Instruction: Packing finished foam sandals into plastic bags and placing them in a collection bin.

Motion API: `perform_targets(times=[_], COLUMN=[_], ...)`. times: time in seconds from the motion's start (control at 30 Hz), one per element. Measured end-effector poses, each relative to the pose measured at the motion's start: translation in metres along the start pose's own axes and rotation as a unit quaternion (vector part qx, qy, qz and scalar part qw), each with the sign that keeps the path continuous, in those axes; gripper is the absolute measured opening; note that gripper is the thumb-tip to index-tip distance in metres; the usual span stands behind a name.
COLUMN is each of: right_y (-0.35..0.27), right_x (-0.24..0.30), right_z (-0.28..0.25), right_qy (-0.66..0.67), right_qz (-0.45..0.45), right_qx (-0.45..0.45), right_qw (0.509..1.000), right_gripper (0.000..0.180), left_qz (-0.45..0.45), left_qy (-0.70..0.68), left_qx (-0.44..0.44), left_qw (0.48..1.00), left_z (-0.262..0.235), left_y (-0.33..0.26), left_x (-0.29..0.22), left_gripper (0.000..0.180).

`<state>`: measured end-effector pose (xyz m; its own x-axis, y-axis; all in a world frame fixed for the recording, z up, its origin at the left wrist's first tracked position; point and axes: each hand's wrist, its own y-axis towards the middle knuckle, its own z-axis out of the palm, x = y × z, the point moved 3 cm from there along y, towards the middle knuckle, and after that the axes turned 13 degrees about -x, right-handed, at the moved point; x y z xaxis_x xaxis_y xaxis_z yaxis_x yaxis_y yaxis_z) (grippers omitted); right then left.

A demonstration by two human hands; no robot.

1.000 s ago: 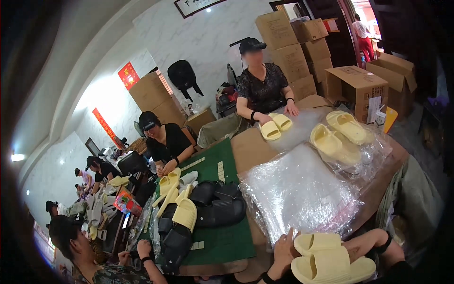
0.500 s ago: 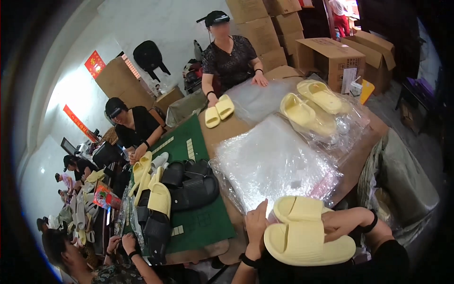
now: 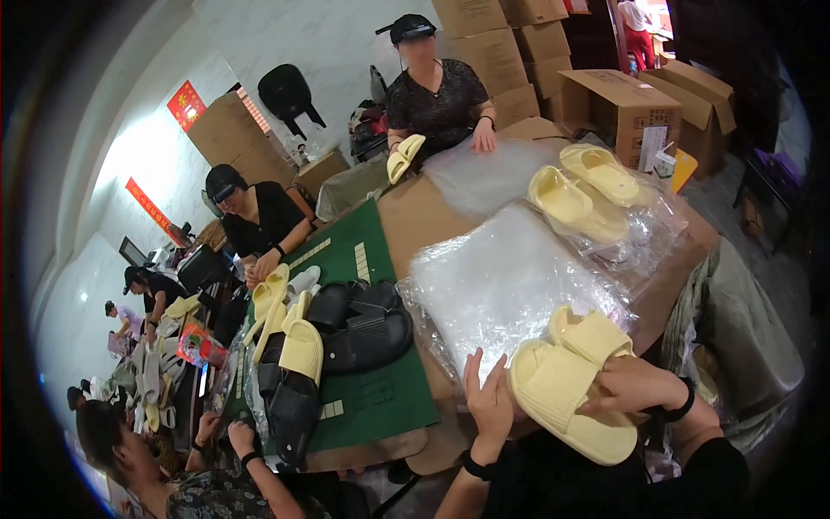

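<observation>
"In the head view, where are the yellow slippers?"

"Four o'clock, tilted, at the near side of the counter. The right hand is closed on the pair, fingertips partly hidden. The left hand, at five o'clock, is open, fingers loosely spread, nothing visibly in its grasp."

"How would they handle?"

"Light, soft and springy, I'd judge; hardly fragile, maybe a little slippery. I'd hold both together round the middle, where they look firmest."

"And the surface?"

"Brown-topped. Clear plastic bags lie at three o'clock, glossy, probably slick. At seven, black sandals rest on a green mat."

"The room?"

"Busy: a co-worker at twelve, holding another yellow pair; cardboard boxes towards two."
</observation>
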<state>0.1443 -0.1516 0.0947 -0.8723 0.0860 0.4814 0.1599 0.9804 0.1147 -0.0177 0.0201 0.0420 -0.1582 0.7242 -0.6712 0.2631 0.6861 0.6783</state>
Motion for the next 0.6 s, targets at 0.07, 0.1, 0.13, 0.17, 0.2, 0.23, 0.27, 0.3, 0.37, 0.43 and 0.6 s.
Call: perform_targets(times=[0.07,0.1,0.13,0.17,0.2,0.23,0.27,0.3,0.37,0.43,0.6], right_y=[0.004,0.004,0.004,0.006,0.009,0.011,0.013,0.014,0.017,0.022,0.032], right_x=[-0.001,-0.001,-0.001,0.000,0.000,-0.001,-0.001,0.000,0.003,0.007,0.003], right_z=[0.003,0.003,0.003,0.002,0.003,0.004,0.005,0.005,0.002,0.001,0.002], right_qy=[-0.006,-0.012,-0.017,-0.017,-0.042,-0.068,-0.067,-0.051,-0.038,-0.075,-0.072], right_qz=[0.026,0.025,0.024,0.021,0.023,0.026,0.023,0.010,-0.001,0.005,0.027], right_qx=[0.033,-0.011,-0.055,-0.055,-0.032,-0.010,-0.009,-0.029,-0.051,0.034,-0.033], right_qw=[0.999,1.000,0.998,0.998,0.998,0.997,0.997,0.998,0.998,0.997,0.997], right_gripper=[0.062,0.062,0.061,0.061,0.061,0.061,0.061,0.061,0.061,0.061,0.051], left_qz=[-0.024,0.000,0.024,0.024,0.030,0.036,0.042,0.042,0.020,0.025,0.035], left_qy=[-0.017,-0.033,-0.048,-0.046,-0.063,-0.080,-0.090,-0.091,-0.146,-0.145,-0.160], left_qx=[-0.004,0.009,0.021,0.019,0.035,0.051,0.052,0.052,0.061,0.083,0.132], left_qw=[1.000,0.999,0.998,0.998,0.997,0.995,0.994,0.994,0.987,0.986,0.978], left_z=[0.000,0.002,0.003,0.003,0.005,0.007,0.008,0.009,0.010,0.007,0.007], left_y=[-0.001,-0.002,-0.003,-0.003,-0.003,-0.004,-0.005,-0.004,-0.002,0.002,-0.001], left_x=[0.003,0.000,-0.002,-0.005,-0.009,-0.011,-0.009,-0.009,-0.009,-0.014,-0.014], left_gripper=[0.029,0.029,0.030,0.030,0.030,0.031,0.031,0.031,0.031,0.031,0.031])
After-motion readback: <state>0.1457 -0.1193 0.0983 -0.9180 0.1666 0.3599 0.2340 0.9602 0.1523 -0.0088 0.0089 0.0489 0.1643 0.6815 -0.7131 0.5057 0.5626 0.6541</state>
